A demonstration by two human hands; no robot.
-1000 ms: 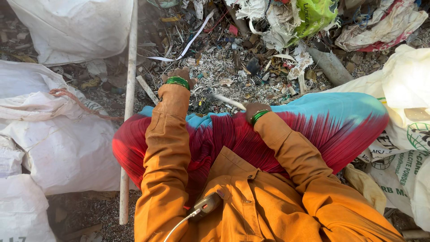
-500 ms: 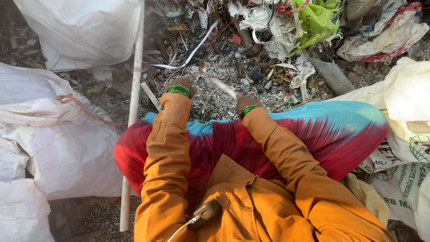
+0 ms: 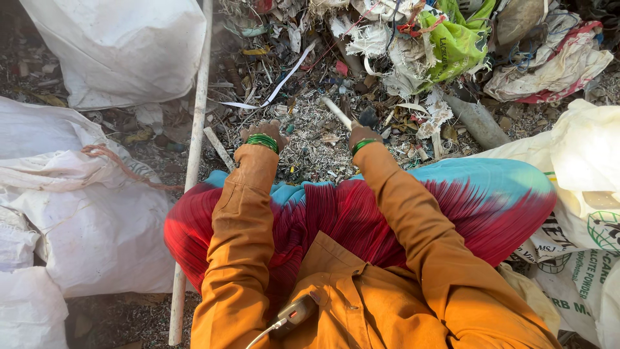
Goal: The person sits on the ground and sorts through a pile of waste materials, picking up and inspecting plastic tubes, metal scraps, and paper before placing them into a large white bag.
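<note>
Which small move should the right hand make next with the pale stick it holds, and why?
Probably lower the pale stick into the shredded scraps. The right hand holds it raised and angled up-left, while the left hand already rests on that litter.

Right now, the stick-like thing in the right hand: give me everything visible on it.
The pale stick is short, whitish and rod-shaped; its material can't be told. It tilts up and to the left from the right hand, which grips its lower end, hiding that part. Its free end sits over the grey shredded scrap pile. Whether the tip touches the scrap is unclear. The left hand is apart from it.
</note>
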